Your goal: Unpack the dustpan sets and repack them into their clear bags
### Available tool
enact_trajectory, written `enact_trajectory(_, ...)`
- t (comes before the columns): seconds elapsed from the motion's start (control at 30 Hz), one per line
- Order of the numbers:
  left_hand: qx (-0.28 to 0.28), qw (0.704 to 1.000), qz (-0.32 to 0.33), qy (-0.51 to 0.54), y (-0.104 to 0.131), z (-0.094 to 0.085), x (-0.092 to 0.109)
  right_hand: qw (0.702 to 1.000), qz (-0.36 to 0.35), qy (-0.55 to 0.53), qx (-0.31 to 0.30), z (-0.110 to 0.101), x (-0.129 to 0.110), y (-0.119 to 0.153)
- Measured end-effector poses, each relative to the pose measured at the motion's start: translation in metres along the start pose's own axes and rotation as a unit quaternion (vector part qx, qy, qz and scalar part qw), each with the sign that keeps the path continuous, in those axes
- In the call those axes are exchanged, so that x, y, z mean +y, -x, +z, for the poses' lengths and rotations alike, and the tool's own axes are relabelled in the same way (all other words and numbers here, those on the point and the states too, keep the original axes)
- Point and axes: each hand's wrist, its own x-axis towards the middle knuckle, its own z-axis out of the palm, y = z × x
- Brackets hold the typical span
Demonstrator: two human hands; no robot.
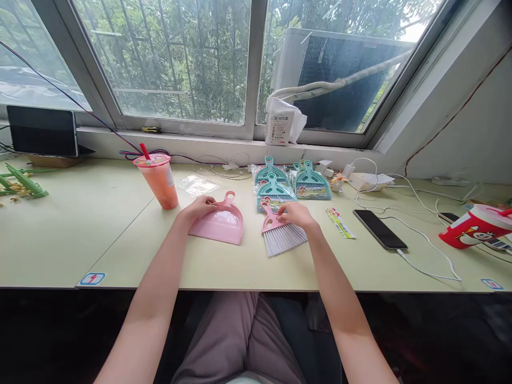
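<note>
A small pink dustpan (pixel 222 226) lies on the pale table, its looped handle pointing to the window. My left hand (pixel 200 207) is closed on its upper left rim. To the right, a pink hand brush (pixel 283 239) with whitish bristles rests with the bristles toward me. The fingers of my right hand (pixel 298 214) grip its handle from the right side. Just beyond the brush are several teal dustpan-and-brush sets (pixel 272 193) in clear wrapping. A printed card strip (pixel 340 223) lies to the right of my right hand.
A drink cup with a red straw (pixel 160 181) and a clear plastic wrapper (pixel 199 185) stand left of the dustpan. At right are a phone (pixel 379 229) on a white cable and a tilted red cup (pixel 474 226). A tablet (pixel 42 130) stands far left.
</note>
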Motion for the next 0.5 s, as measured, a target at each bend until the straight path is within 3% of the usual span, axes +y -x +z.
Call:
enact_trajectory(0.1,-0.024,0.996,0.007,0.089,0.002,-0.006,0.006,0.998,-0.010,-0.051,-0.033,0.003,0.002,-0.001)
enact_trajectory(0.17,-0.034,0.986,0.006,0.164,0.003,-0.011,0.009,0.985,-0.032,-0.151,-0.079,0.001,-0.002,0.000)
enact_trajectory(0.3,-0.024,0.971,0.023,0.238,0.001,-0.013,0.014,0.911,-0.106,-0.365,-0.158,-0.013,-0.017,0.010)
enact_trajectory(0.4,-0.045,0.972,0.051,0.224,-0.002,0.000,0.018,0.873,-0.158,-0.434,-0.154,-0.019,-0.030,0.017)
enact_trajectory(0.5,-0.083,0.975,0.060,0.198,-0.003,0.026,0.026,0.883,-0.174,-0.427,-0.089,-0.012,-0.041,0.017)
